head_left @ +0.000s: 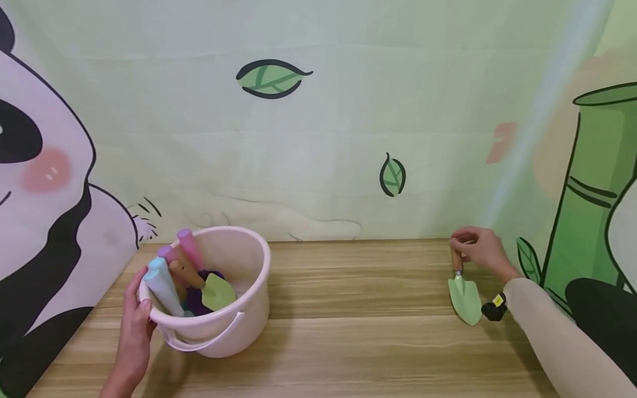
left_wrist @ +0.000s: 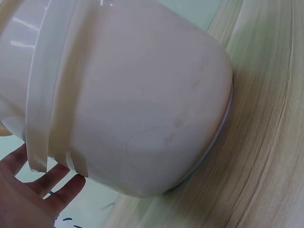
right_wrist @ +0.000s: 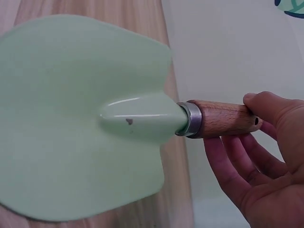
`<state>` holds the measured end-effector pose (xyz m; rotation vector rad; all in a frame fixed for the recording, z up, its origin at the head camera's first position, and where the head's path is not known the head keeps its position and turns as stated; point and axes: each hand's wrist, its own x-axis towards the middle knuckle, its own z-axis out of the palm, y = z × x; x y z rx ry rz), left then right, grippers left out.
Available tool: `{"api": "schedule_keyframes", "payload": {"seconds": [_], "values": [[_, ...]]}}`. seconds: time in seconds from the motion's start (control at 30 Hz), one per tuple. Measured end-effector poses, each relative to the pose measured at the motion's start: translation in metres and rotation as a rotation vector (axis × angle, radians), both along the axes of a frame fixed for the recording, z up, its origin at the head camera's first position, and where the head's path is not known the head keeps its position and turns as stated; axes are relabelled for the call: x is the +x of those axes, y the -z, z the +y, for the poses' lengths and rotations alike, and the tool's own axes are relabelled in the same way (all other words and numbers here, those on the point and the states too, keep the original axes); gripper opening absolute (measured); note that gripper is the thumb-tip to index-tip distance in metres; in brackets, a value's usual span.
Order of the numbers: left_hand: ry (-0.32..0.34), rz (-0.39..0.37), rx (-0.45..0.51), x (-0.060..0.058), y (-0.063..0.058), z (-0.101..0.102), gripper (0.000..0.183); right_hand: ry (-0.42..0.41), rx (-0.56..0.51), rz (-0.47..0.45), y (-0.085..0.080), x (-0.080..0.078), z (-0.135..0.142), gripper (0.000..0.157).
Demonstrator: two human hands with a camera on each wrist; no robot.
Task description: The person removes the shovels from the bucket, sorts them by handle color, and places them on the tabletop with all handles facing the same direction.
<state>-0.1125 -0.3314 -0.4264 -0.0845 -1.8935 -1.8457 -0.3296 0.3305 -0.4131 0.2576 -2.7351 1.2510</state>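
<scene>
My left hand (head_left: 135, 326) grips the rim of a pale pink bucket (head_left: 249, 326) at the left of the table, thumb over the edge. The bucket leans a little, with its handle hanging down in front. Inside it lie a green trowel blade (head_left: 219, 292), a wooden handle (head_left: 186, 273), and several pink and blue tube-shaped handles (head_left: 164, 287). At the right, my right hand (head_left: 481, 251) pinches the wooden handle end of a light green hand trowel (head_left: 465, 301). Its blade points down toward me. In the right wrist view, thumb and fingers hold the brown handle (right_wrist: 225, 118).
A wood-grain table (head_left: 358, 342) runs up to a pale green cloth backdrop (head_left: 318, 121) printed with leaves, a panda and bamboo. A black device with a yellow label (head_left: 494, 307) is on the right wrist.
</scene>
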Motion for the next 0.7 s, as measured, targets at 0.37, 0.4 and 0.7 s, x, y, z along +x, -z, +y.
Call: {"api": "schedule_keyframes", "payload": {"seconds": [0.37, 0.4, 0.7], "values": [[-0.003, -0.069, -0.011, 0.003, 0.004, -0.007, 0.058, 0.006, -0.019, -0.080, 0.024, -0.009, -0.007, 0.032], [0.000, -0.076, -0.017, 0.003, 0.005, -0.007, 0.058, 0.009, -0.019, -0.087, 0.025, -0.009, -0.006, 0.033], [0.018, -0.053, -0.010, -0.002, 0.003, -0.002, 0.058, 0.011, -0.009, -0.107, 0.029, -0.012, 0.004, 0.036]]}}
